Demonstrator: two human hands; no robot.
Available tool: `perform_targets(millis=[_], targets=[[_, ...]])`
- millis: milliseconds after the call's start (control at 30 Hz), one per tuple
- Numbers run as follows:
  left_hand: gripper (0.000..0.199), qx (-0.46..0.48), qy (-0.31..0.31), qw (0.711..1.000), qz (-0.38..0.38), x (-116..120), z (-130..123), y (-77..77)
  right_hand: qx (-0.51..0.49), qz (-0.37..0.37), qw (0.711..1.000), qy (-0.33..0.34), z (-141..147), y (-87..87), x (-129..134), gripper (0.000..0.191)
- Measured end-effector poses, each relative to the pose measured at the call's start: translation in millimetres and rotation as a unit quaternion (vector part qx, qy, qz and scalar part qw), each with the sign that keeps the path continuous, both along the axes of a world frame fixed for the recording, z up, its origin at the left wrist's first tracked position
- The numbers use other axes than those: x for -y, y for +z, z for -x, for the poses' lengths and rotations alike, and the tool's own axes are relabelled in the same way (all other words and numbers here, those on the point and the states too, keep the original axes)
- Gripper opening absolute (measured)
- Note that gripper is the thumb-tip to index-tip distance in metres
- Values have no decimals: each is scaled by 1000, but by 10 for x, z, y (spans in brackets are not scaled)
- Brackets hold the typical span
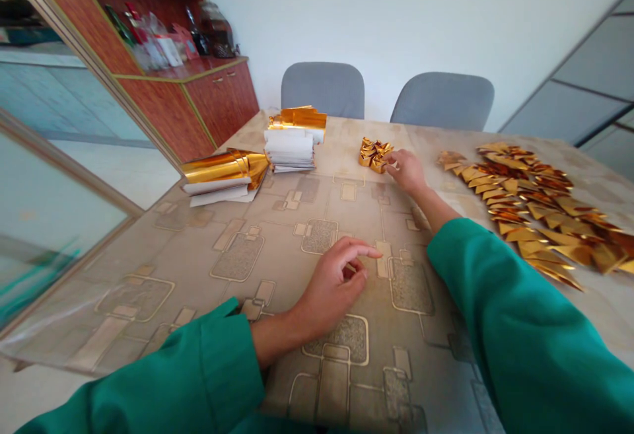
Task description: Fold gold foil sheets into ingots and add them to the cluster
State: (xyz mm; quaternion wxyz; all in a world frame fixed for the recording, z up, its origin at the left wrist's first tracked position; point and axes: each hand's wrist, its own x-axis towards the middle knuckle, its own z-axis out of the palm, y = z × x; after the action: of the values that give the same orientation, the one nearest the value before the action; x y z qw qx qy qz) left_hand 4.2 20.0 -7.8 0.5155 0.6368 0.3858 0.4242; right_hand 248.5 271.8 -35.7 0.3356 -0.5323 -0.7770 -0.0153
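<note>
My right hand (406,171) lies at the far middle of the table, its fingertips at or against a small crumpled cluster of gold foil pieces (375,155). Whether it grips them, I cannot tell. Nearer me, my left hand (334,285) rests on the patterned table cover (173,269), fingers curled and holding nothing. To the right, many folded gold foil triangles (535,209) lie in overlapping rows. At the far left, a stack of white paper sheets (290,146) carries gold foil on top, and a gold foil sheet roll (228,168) lies on white paper.
Green sleeves cover both my forearms. Beyond the table's far edge stand two grey chairs (323,87) (443,100). A red wooden cabinet (218,97) with bottles and packets stands at the far left. A glass panel (59,222) rises beside the table's left edge.
</note>
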Motion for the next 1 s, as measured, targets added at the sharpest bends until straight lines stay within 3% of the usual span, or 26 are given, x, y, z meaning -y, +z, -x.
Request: perform_targets(millis=[267,467,700,867,1000], targets=[[29,-8,-2,1000,-4,9,-1,11,11,-6,1000,21,0,33,-16,18],[28,-4,-2,1000,1,6,-5,9,21,-5,998,62,152,60,-66,15],[27,-3,-1,1000,-6,-15,-3,3,19,-7,999,50,292,96,-109,21],[26,-15,1,1000,-16,-16,4,17,-2,-7,999,38,277,182,-25,26],[24,-35,4,999,-36,-48,21,-14,-37,-2,999,20,257,284,188,27]])
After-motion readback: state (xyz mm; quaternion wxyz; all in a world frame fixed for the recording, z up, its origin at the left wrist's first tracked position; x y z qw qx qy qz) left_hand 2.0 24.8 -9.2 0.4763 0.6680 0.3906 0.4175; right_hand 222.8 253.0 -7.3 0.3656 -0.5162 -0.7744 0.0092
